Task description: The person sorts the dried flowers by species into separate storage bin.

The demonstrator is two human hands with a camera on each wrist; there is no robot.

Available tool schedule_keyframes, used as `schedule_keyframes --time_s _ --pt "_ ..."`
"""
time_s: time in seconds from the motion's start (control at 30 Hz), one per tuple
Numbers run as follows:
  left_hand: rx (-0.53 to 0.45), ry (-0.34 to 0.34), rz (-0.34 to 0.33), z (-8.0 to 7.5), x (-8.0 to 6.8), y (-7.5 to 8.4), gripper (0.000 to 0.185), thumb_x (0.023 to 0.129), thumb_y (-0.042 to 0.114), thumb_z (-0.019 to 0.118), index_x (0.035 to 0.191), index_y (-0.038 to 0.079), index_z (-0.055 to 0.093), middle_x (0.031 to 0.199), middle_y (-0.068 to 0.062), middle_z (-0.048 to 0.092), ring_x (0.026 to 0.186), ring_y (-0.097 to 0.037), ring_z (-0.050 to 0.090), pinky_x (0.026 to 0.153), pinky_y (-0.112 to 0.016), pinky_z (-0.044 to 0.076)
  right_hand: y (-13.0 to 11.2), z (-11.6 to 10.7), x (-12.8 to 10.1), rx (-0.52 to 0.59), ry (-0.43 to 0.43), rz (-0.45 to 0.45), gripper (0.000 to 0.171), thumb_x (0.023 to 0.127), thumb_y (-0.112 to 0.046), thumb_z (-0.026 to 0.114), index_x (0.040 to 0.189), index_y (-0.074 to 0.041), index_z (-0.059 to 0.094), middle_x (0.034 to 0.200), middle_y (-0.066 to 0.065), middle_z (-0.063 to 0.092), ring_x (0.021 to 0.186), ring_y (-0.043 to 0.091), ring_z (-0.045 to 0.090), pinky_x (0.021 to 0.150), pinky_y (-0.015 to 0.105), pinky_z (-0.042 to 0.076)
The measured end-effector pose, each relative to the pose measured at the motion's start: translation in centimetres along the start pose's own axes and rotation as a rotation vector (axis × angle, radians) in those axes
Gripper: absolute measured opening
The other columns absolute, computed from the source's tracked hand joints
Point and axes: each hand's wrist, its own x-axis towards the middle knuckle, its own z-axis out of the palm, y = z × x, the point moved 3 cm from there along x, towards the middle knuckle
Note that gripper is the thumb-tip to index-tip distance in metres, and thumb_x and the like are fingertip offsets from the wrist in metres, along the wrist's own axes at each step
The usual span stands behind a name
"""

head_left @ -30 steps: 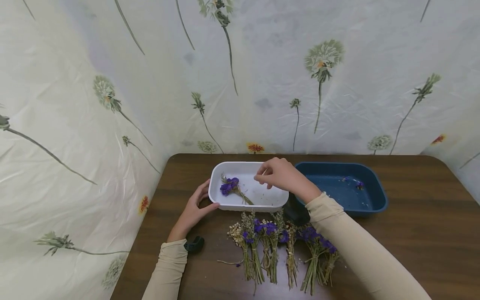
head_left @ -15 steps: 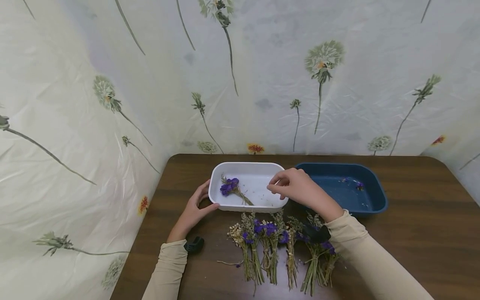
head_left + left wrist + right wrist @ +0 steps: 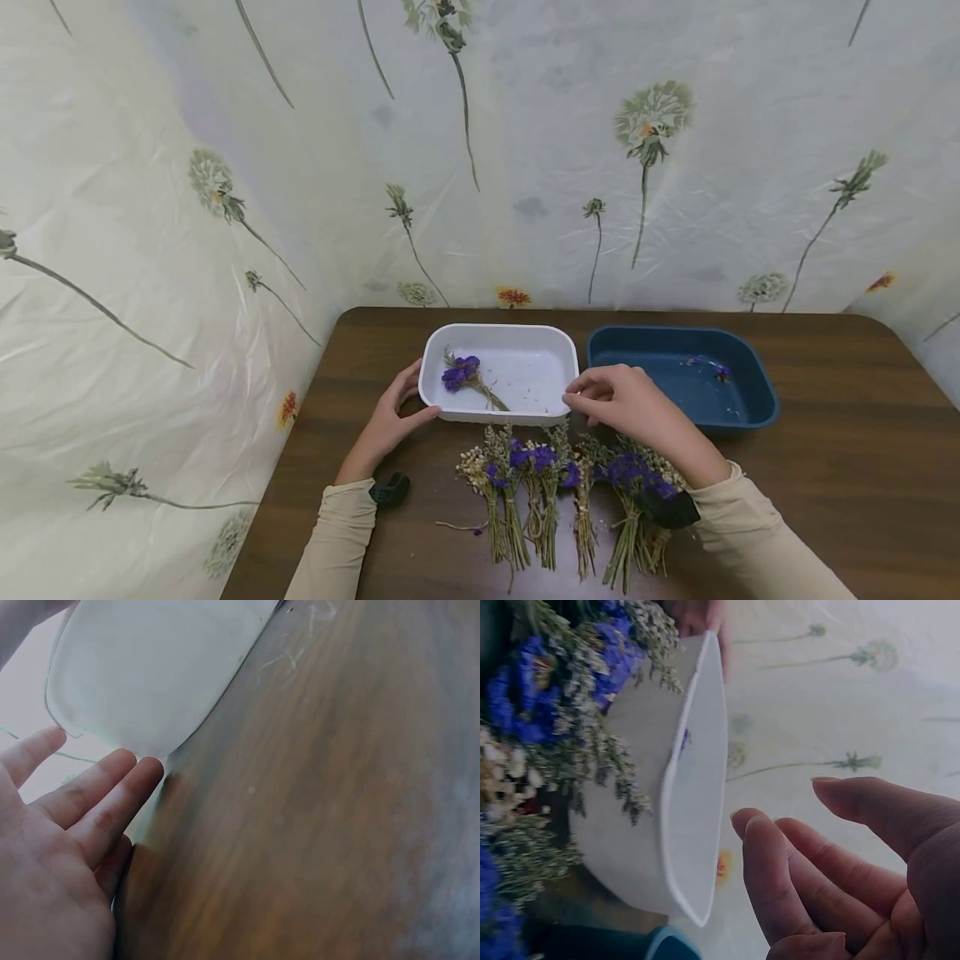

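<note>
The wood-grain worktop (image 3: pixel 840 417) carries a row of dried flower bunches (image 3: pixel 582 504) along its near side. Beyond the row stand a blue tray (image 3: pixel 682 387), bearing scattered fragments, and, to its left, a white tray (image 3: pixel 528 358). Left hand (image 3: pixel 390 417): fingers spread wide, touching the white tray's left end. Right hand (image 3: pixel 630 404): near that tray's right end, fingers loosely bent, thumb apart, holding nothing. One purple-flowered bunch (image 3: pixel 471 377) lies inside the white tray, left portion.

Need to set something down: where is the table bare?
Widest: the table right of the blue tray, down to the right sleeve. Smaller: the strip between the left hand and the table's left edge. Crowded: the white tray's near side, packed with bundles.
</note>
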Motion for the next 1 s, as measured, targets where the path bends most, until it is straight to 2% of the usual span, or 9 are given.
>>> schedule_keyframes --time_s 0.13,0.3,0.53,1.0 --pt "0.000 0.000 -0.008 0.0 0.0 0.0 0.085 0.091 0.015 0.080 0.162 0.028 0.035 0.152 -0.014 0.055 0.139 -0.037 0.053 0.121 -0.062 0.030 0.7 0.2 -1.3 0.007 0.015 0.027 0.025 0.100 -0.031 0.069 0.112 -0.011 0.077 0.094 0.006 0.080 0.073 0.020 0.073 0.068 0.034 0.057" --pt "0.000 -0.002 -0.011 0.0 -0.1 0.0 0.085 0.091 0.016 0.081 0.162 0.029 0.034 0.152 -0.014 0.055 0.140 -0.037 0.053 0.121 -0.063 0.030 1.7 0.7 -3.1 0.008 0.053 0.060 0.025 0.099 -0.033 0.071 0.110 -0.012 0.077 0.094 0.004 0.080 0.073 0.016 0.073 0.067 0.033 0.059" --pt "0.003 0.002 -0.012 -0.1 -0.1 0.1 0.085 0.092 0.015 0.080 0.162 0.026 0.035 0.152 -0.014 0.055 0.140 -0.037 0.052 0.121 -0.062 0.031 2.9 1.2 -5.5 -0.005 0.131 0.117 0.019 0.097 -0.032 0.074 0.104 -0.015 0.078 0.092 0.000 0.080 0.077 0.011 0.073 0.066 0.026 0.058" --pt "0.002 0.002 -0.007 -0.1 -0.2 0.0 0.084 0.091 0.014 0.080 0.162 0.025 0.035 0.152 -0.016 0.054 0.140 -0.038 0.052 0.121 -0.063 0.030 4.8 3.1 -9.9 -0.026 0.202 0.263 0.013 0.089 -0.025 0.083 0.095 -0.015 0.077 0.081 -0.006 0.075 0.069 0.003 0.068 0.063 0.021 0.054"
